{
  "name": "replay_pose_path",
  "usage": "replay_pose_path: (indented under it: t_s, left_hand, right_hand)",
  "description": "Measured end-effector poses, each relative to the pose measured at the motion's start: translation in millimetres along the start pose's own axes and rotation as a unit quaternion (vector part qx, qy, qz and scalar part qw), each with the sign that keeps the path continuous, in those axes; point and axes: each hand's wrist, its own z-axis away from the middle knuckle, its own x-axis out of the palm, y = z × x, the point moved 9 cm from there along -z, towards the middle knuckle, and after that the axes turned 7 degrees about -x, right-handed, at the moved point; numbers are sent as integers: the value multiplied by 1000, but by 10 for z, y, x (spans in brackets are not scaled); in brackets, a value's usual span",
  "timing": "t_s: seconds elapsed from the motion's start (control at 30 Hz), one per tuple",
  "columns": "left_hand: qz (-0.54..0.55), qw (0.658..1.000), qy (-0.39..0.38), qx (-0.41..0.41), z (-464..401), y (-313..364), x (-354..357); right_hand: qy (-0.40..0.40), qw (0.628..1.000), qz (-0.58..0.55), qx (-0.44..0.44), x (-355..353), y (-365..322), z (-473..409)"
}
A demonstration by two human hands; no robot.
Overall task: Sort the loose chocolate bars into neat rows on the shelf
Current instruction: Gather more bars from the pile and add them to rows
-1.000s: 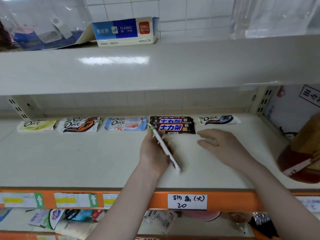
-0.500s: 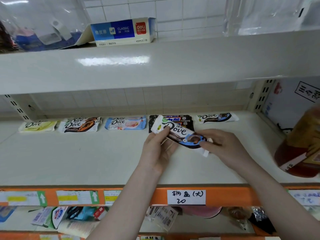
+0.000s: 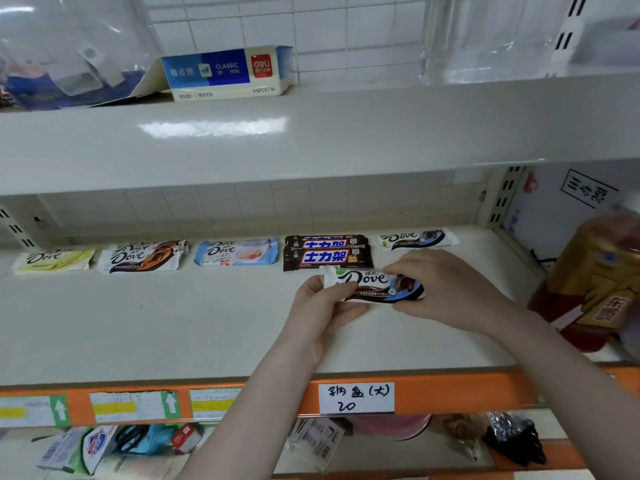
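Both my hands hold one Dove bar (image 3: 375, 285) level, label up, low over the shelf (image 3: 173, 323), just in front of the two dark bars (image 3: 327, 252). My left hand (image 3: 320, 308) pinches the bar's white left end, thumb on top and fingers curled beneath; my right hand (image 3: 446, 289) has its fingers curled over the blue right end. So each grip is clamped on the same wrapper (whether the bar touches the shelf I cannot tell).

Taking the two dark bars as the marker: they lie one behind the other in the row at the back of the shelf, long sides touching. Left of them, in the same row, lies a pale blue Dove bar (image 3: 237, 252); further left a brown-and-white Dove bar (image 3: 143, 258); furthest left a yellow-green Dove bar (image 3: 53, 260). Right of the dark bars lies a white-and-blue Dove bar (image 3: 417, 239), with wrapper colours like those of the one in my hands. All five lie flat, label up, apart from their neighbours to either side.

Below the dark bars, on the shelf's orange front edge, is a handwritten label (image 3: 356, 398). Far to their right stands a blurred amber bottle (image 3: 595, 282). Above them, on the upper shelf (image 3: 311, 133), sits a blue-and-white box (image 3: 225, 73).
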Motion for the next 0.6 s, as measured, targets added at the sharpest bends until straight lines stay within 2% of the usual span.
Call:
replay_pose_path:
  t_s: [0.07, 0.1, 0.13, 0.2, 0.23, 0.3, 0.43, 0.6]
  left_hand:
    - [-82, 995, 31, 40, 8, 37, 8]
    - [-181, 977, 70, 82, 17, 103, -13]
    - [-309, 935, 115, 135, 50, 195, -22]
    - [-519, 806, 175, 226, 150, 308, 47]
    - [-578, 753, 184, 254, 187, 317, 92]
    - [-637, 692, 187, 282, 227, 284, 151]
    - [-715, 619, 185, 267, 202, 148, 188]
    - [-752, 590, 186, 228, 156, 74, 134]
  right_hand:
    - [-8, 1000, 14, 0, -24, 50, -10]
    - [-12, 999, 31, 2, -45, 96, -19]
    - [-15, 998, 52, 7, -77, 158, -33]
    - [-19, 996, 86, 32, -170, 344, -76]
    - [-22, 994, 98, 49, -213, 449, -106]
    - [-48, 988, 126, 72, -245, 635, -193]
    - [-113, 974, 175, 85, -155, 902, -355]
    - [-163, 971, 159, 71, 28, 1084, -460]
